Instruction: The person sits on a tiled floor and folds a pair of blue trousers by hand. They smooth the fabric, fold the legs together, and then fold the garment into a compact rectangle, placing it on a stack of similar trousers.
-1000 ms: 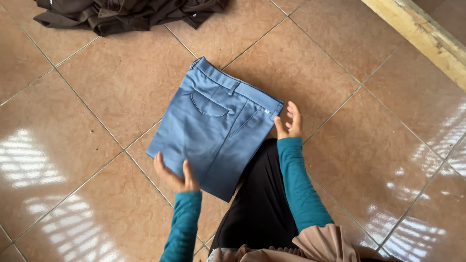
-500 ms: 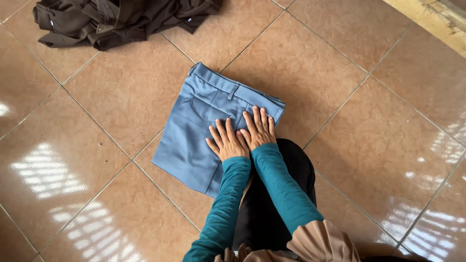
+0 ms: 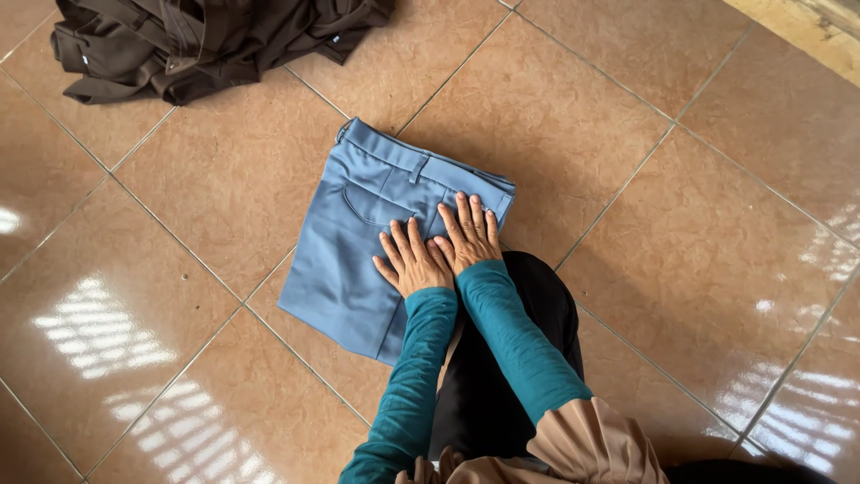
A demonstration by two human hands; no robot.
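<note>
A folded pair of light blue trousers (image 3: 358,233) lies flat on the brown tiled floor (image 3: 627,206), waistband toward the top. My left hand (image 3: 412,260) and my right hand (image 3: 468,235) rest side by side, palms down with fingers spread, on the near right part of the folded trousers. Both arms wear teal sleeves. Neither hand grips anything.
A heap of dark brown clothing (image 3: 197,40) lies on the floor at the top left. My black-clad knee (image 3: 528,314) touches the near edge of the trousers. A pale raised ledge (image 3: 806,27) runs across the top right corner.
One second ago my hands held the trousers' two side edges. They then came together flat on top of the fabric and have stayed there, sliding only slightly.
</note>
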